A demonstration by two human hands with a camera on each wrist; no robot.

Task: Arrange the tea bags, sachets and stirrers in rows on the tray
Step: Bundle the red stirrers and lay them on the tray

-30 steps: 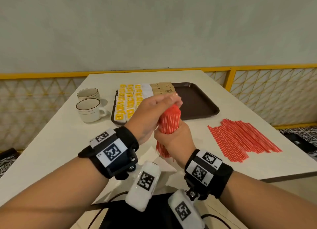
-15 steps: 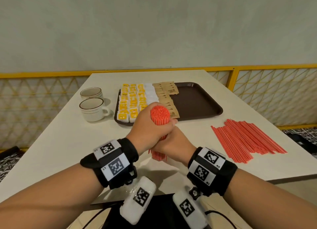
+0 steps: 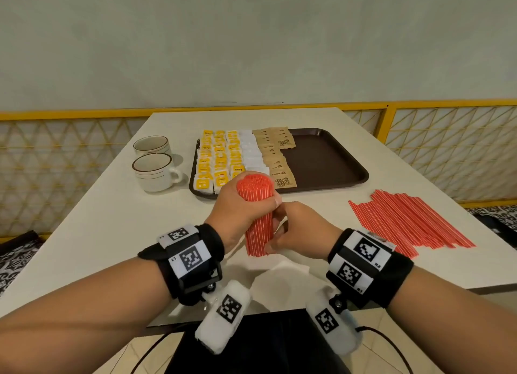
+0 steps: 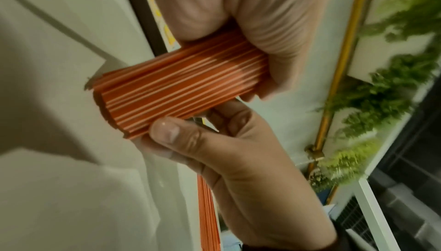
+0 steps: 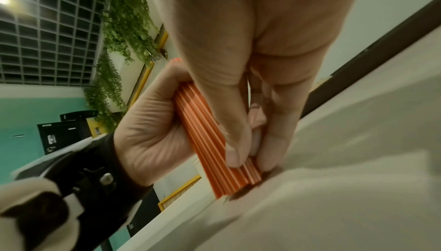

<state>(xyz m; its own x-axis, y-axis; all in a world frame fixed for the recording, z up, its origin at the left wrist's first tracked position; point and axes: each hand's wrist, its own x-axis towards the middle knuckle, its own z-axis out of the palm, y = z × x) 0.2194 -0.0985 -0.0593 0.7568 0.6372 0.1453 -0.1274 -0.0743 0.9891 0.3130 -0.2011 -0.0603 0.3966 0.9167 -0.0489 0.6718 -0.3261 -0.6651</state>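
A thick bundle of red stirrers (image 3: 256, 217) stands upright on the table in front of me. My left hand (image 3: 242, 207) grips its upper half, and the round top shows above my fist. My right hand (image 3: 288, 232) pinches the lower half between thumb and fingers. In the left wrist view the bundle (image 4: 181, 89) lies between both hands. In the right wrist view its lower end (image 5: 229, 170) touches white paper. On the brown tray (image 3: 330, 161) lie rows of yellow tea bags (image 3: 216, 161), white sachets (image 3: 251, 152) and brown sachets (image 3: 277, 156). The tray's right half is bare.
Loose red stirrers (image 3: 405, 219) lie spread on the table at the right. Two white cups (image 3: 155, 169) stand left of the tray. A sheet of white paper (image 3: 279, 271) lies under the bundle near the front edge. A yellow railing (image 3: 386, 121) runs behind the table.
My left hand came off the top of the bundle and wrapped round its upper part. My right hand slid lower on the bundle, which now stands more upright.
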